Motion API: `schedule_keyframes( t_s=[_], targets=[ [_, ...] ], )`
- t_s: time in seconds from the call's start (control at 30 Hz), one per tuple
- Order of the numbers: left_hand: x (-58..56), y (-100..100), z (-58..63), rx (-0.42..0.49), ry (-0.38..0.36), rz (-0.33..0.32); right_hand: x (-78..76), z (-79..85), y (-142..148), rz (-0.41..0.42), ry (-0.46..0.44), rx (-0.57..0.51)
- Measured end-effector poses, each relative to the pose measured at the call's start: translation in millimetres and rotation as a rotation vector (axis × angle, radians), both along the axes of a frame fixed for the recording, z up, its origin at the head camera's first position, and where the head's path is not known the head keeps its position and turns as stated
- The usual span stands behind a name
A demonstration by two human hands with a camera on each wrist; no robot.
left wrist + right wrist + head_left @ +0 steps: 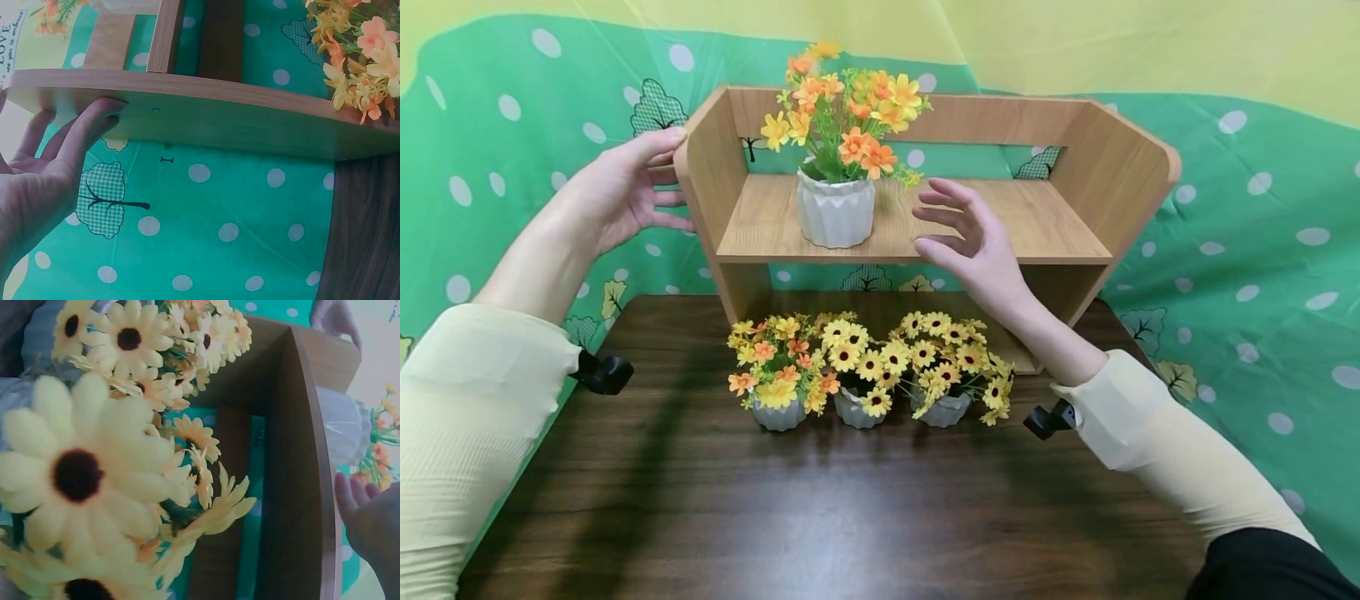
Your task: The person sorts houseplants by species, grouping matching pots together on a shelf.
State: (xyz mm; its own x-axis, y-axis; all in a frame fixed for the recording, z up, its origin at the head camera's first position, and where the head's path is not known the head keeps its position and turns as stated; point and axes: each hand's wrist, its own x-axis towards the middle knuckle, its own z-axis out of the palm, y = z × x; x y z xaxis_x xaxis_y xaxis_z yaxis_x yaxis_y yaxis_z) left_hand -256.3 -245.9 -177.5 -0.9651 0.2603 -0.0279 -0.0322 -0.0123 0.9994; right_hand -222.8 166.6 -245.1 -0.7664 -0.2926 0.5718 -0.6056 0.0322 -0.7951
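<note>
On the upper board of a wooden shelf [917, 218] stands a white fluted pot [837, 210] of orange and yellow artificial flowers [850, 117], left of the middle. My left hand [634, 190] rests its fingertips against the outer face of the shelf's left side panel [212, 122]. To the right of the pot, my right hand [970, 242] hovers at the front of the board, fingers loosely bent, holding nothing. In the right wrist view, that hand [375, 531] shows below the pot [344, 425], with a gap between them.
Below, in front of the shelf on the dark wooden table [820, 517], stand one pot of orange and yellow flowers [778, 412] and two pots of yellow dark-centred flowers [859, 408]. A green dotted cloth [1247, 275] hangs behind.
</note>
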Motion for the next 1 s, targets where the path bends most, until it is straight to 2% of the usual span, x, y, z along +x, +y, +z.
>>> schedule_keyframes(
  t_s=[0.2,0.57,1.0],
  targets=[
    [-1.1,0.1,0.1,0.002,0.001,0.002,12.4,-4.3,0.3,-0.065,0.092,-0.062],
    [-2.2,-3.9,-2.2,0.023,-0.003,-0.007,30.9,-18.7,-11.9,-0.116,0.176,-0.013],
    [-3.0,-1.7,-1.7,0.027,0.003,-0.01,58.1,-40.3,-28.8,0.004,0.165,0.023]
  ],
)
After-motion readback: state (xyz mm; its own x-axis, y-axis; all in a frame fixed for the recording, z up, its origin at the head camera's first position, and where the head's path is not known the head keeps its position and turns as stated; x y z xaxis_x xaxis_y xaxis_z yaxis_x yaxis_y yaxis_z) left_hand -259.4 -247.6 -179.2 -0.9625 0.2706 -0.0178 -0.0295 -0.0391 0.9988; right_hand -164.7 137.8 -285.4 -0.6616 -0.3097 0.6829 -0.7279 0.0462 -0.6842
